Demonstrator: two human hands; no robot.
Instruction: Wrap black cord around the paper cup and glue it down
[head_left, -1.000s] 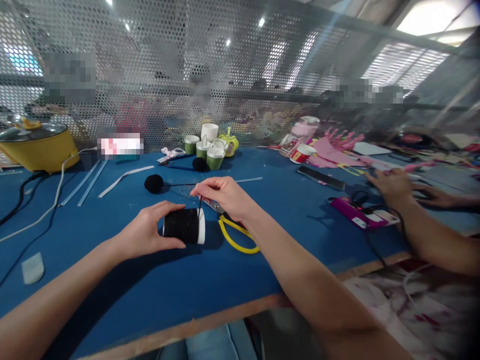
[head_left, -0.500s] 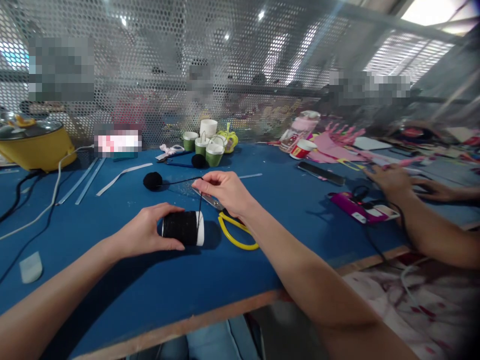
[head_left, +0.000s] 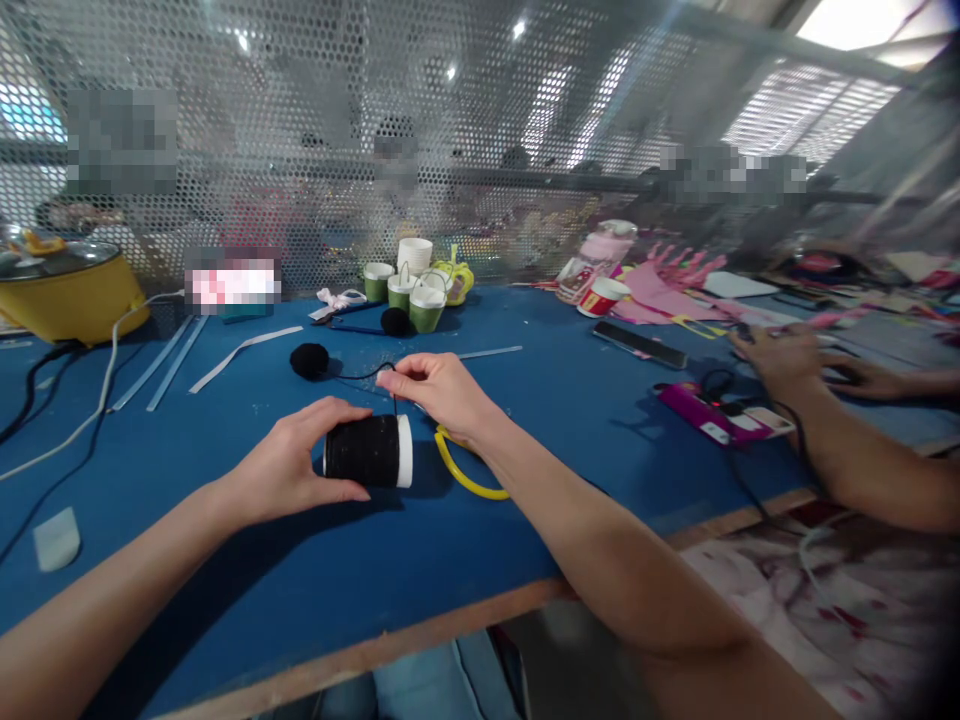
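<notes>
Now the black yarn (head_left: pixel 356 377) runs slacker to the right hand (head_left: pixel 442 395).

Glare whitens the upper right; soft shadows darken the blue table (head_left: pixel 337 580).

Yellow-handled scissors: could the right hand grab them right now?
Probably yes: the right hand partly hides the yellow-handled scissors, so they look close, with no obstacle visible, but it holds black yarn.

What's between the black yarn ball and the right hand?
In the head view, a black strand runs from the black yarn ball to the right hand, with pale specks on the blue tabletop around it.
</notes>
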